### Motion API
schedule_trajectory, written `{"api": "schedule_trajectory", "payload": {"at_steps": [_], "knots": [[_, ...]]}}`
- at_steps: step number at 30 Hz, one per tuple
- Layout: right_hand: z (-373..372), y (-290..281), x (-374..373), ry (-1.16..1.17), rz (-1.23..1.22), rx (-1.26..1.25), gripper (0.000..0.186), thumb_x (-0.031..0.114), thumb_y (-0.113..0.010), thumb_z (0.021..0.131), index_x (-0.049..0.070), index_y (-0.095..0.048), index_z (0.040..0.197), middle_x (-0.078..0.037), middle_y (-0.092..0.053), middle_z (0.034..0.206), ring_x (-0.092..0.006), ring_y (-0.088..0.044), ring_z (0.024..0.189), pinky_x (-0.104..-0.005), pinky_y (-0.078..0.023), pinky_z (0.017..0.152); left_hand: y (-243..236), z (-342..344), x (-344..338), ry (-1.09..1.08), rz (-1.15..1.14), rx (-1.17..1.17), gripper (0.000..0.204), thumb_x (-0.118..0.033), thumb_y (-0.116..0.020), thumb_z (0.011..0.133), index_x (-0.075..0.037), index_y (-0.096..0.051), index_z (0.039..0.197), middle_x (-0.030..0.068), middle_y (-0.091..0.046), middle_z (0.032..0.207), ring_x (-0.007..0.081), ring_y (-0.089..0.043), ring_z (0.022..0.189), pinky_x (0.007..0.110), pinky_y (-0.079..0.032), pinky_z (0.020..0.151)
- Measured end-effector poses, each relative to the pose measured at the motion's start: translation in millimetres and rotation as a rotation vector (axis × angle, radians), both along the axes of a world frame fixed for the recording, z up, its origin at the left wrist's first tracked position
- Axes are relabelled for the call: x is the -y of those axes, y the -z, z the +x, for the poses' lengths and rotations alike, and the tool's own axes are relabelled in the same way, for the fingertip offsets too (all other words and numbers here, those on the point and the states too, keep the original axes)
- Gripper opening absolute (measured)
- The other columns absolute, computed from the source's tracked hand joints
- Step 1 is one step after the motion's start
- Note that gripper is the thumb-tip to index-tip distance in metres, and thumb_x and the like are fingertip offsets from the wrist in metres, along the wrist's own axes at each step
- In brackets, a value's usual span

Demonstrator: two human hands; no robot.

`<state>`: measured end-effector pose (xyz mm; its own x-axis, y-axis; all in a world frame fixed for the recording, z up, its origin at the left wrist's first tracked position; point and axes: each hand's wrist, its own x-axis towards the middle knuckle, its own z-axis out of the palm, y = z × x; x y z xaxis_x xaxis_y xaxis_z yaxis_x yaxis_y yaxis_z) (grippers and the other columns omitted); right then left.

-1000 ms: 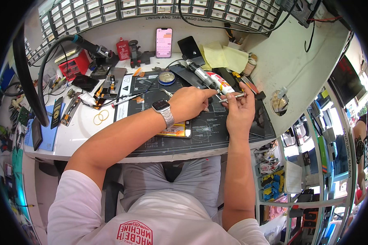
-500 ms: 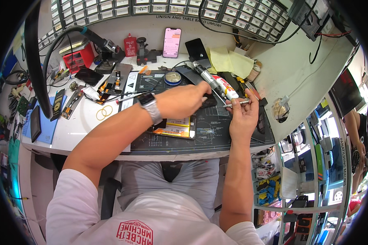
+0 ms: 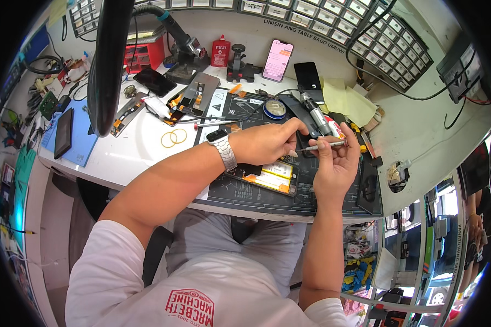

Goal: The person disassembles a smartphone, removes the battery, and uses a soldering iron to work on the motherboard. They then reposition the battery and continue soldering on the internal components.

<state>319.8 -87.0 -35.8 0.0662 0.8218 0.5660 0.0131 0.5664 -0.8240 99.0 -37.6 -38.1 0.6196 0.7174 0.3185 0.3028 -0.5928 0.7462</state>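
My right hand (image 3: 337, 166) is closed around a thin precision screwdriver (image 3: 333, 145), its tip pointing left. Close by that tip, my left hand (image 3: 263, 143) has its fingers pinched together; anything between them is too small to make out. Under and in front of my left hand lies an opened phone (image 3: 290, 186) with its battery (image 3: 276, 175) and an orange strip showing. My left forearm and hand cover part of it. Just beyond my hands rests a silver and black cylindrical tool (image 3: 317, 115) beside a white and red tube (image 3: 333, 127).
A dark work mat (image 3: 245, 192) covers the bench front. Behind stand a solder spool (image 3: 274, 108), a lit phone (image 3: 277, 61) and a red bottle (image 3: 220, 52). Two yellow rings (image 3: 173, 138) lie left. A thick black arm (image 3: 110, 71) hangs over the left side.
The view has shifted, so the bench appears further right. My left hand has moved from beside the cylindrical tool toward the screwdriver's tip. My right hand still holds the screwdriver.
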Motion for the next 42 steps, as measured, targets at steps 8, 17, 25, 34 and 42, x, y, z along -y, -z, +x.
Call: {"api": "schedule_trajectory", "payload": {"at_steps": [8, 17, 25, 34, 42], "knots": [[-2, 2, 0, 0.010, -0.026, -0.003, 0.059, -0.003, -0.073, 0.112, 0.004, -0.053, 0.167, -0.010, -0.076, 0.119, -0.0162, -0.079, 0.105, -0.0298, -0.065, 0.090, -1, 5, 2, -0.006, -0.043, -0.008, 0.051, -0.003, -0.069, 0.108, 0.000, -0.047, 0.154, 0.0136, -0.076, 0.105, 0.0322, -0.078, 0.101, 0.043, -0.060, 0.093], [-1, -13, 4, -0.012, -0.056, 0.124, 0.052, -0.007, -0.075, 0.109, 0.001, -0.066, 0.159, -0.006, -0.076, 0.110, -0.0109, -0.073, 0.100, -0.0294, -0.062, 0.096, -6, 6, 7, 0.035, -0.084, 0.012, 0.049, -0.003, -0.068, 0.109, -0.003, -0.051, 0.155, 0.0099, -0.080, 0.108, 0.0248, -0.079, 0.101, 0.040, -0.061, 0.094], [7, -14, 6, 0.049, -0.114, 0.352, 0.056, -0.006, -0.078, 0.105, 0.010, -0.071, 0.158, -0.006, -0.079, 0.107, -0.0106, -0.076, 0.097, -0.0310, -0.063, 0.093, -5, 6, 6, 0.098, -0.190, -0.007, 0.050, 0.004, -0.057, 0.112, -0.002, -0.047, 0.161, 0.0149, -0.084, 0.117, 0.0264, -0.082, 0.117, 0.040, -0.061, 0.104], [11, -16, 10, 0.038, -0.156, 0.435, 0.051, -0.005, -0.075, 0.107, 0.010, -0.071, 0.156, -0.007, -0.083, 0.108, -0.0149, -0.080, 0.100, -0.0346, -0.064, 0.097, -11, 5, 8, 0.107, -0.136, -0.062, 0.050, 0.006, -0.053, 0.110, -0.002, -0.046, 0.159, 0.0163, -0.086, 0.118, 0.0296, -0.082, 0.119, 0.042, -0.061, 0.105], [6, -16, 9, -0.190, -0.117, 0.302, 0.051, -0.004, -0.076, 0.107, 0.013, -0.071, 0.155, -0.008, -0.083, 0.111, -0.0153, -0.079, 0.102, -0.0344, -0.063, 0.096, 1, 3, 0, 0.157, -0.219, 0.037, 0.049, 0.004, -0.056, 0.112, -0.004, -0.048, 0.160, 0.0174, -0.085, 0.123, 0.0303, -0.082, 0.119, 0.041, -0.061, 0.106]]}}
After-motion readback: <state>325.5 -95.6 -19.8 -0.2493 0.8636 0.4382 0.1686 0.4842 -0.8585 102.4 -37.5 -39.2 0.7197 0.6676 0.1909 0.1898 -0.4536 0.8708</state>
